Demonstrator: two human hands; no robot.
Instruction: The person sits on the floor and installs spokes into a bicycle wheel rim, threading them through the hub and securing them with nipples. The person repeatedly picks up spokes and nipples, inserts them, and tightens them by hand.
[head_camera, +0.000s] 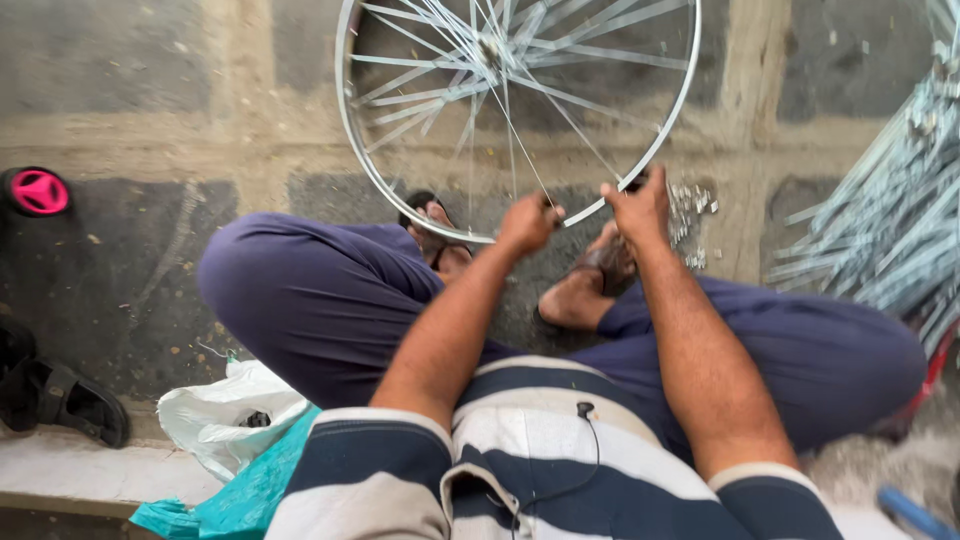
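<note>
At the floor's left edge I see a pink-centred wheel (38, 191), a black sandal (62, 398), and a white plastic bag (228, 415) holding something small and dark, with a teal bag (245, 492) beside it. My left hand (527, 222) pinches a spoke (520, 150) at the near rim of the upright silver bicycle wheel (515, 110); my right hand (640, 208) grips that rim. Small metal nipples (692, 210) lie just right, loose spokes (890, 230) at the right edge.

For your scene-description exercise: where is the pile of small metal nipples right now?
In the head view, the small metal nipples lie on the paved floor at centre-right, just beyond the right hand, beside the wheel rim.
</note>
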